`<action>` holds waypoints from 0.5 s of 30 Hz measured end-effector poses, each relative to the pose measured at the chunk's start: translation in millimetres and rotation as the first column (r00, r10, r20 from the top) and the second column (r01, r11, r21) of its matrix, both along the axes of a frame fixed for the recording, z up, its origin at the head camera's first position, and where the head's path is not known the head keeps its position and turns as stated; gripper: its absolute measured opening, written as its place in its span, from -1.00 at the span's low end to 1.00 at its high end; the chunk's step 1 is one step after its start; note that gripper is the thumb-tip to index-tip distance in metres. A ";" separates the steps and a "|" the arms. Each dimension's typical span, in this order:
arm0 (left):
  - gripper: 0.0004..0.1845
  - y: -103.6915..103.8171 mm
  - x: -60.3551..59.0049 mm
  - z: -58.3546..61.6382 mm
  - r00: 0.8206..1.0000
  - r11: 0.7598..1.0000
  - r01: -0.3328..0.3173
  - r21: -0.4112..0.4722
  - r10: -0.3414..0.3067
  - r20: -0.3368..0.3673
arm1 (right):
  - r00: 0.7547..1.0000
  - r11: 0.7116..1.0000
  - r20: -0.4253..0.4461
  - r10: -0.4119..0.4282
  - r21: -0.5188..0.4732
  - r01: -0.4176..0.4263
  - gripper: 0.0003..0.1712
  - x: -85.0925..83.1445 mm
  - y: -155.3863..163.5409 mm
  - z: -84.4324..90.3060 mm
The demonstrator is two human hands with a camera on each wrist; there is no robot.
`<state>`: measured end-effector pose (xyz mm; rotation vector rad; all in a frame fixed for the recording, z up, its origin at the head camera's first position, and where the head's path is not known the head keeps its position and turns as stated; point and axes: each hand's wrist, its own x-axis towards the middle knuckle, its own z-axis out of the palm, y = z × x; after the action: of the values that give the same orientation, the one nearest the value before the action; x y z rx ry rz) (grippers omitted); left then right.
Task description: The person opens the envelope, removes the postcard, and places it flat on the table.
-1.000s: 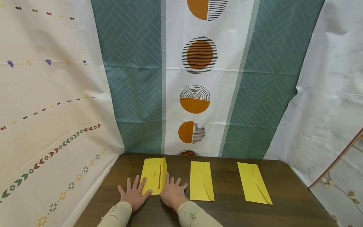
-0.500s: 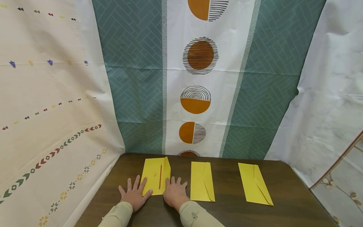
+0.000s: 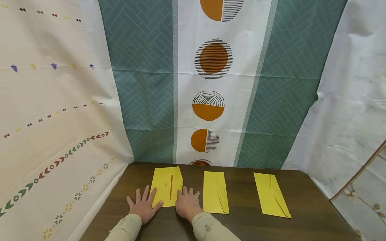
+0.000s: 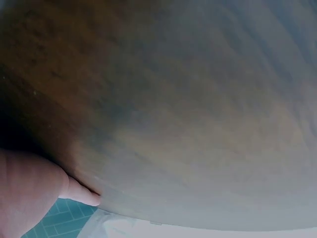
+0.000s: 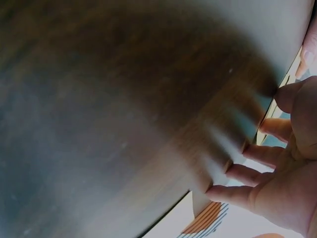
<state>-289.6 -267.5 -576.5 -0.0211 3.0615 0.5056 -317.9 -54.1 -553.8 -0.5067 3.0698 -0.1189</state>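
A yellow envelope (image 3: 161, 192) lies on the dark wooden table at the left, its long right-hand flap (image 3: 178, 179) unfolded outward. A thin red strip (image 3: 171, 187) runs beside the fold, and a small round mark shows left of it. My left hand (image 3: 143, 210) rests with fingers spread at the envelope's lower left, thumb over its bottom edge. At the flap's lower right edge, my right hand (image 3: 187, 205) has its fingers spread, thumb side on the flap. In the right wrist view the fingertips (image 5: 241, 171) of that hand meet the tabletop.
Two more yellow envelopes lie to the right, a middle one (image 3: 213, 195) close to my right hand and a far one (image 3: 269, 192). The wooden table (image 3: 241, 227) ends at a hanging patterned cloth (image 3: 150, 100) behind. Pale cloths hang at both sides.
My right hand has moved slightly right, and the flap has swung from half raised to lying further out. My left hand has stayed in place on the envelope.
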 end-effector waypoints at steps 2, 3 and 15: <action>-0.05 -0.2 0.7 -0.4 1.000 1.000 0.000 0.000 0.000 0.002 | 1.000 1.000 0.020 -0.003 -0.013 0.003 -0.45 -0.1 0.7 -0.6; -0.06 0.1 1.3 0.0 1.000 1.000 0.000 0.001 0.000 0.003 | 0.999 1.000 0.036 -0.008 -0.026 0.009 -0.45 -0.1 1.0 -1.2; 0.18 9.6 -10.9 -14.6 0.999 0.999 -0.049 0.003 0.049 -0.015 | 0.994 0.993 0.082 -0.067 -0.087 0.075 -0.43 -1.9 2.1 -6.4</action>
<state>-300.6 -257.9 -591.1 -0.0937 3.0816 0.5141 -319.8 -52.0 -560.2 -0.3861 3.0159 -0.2736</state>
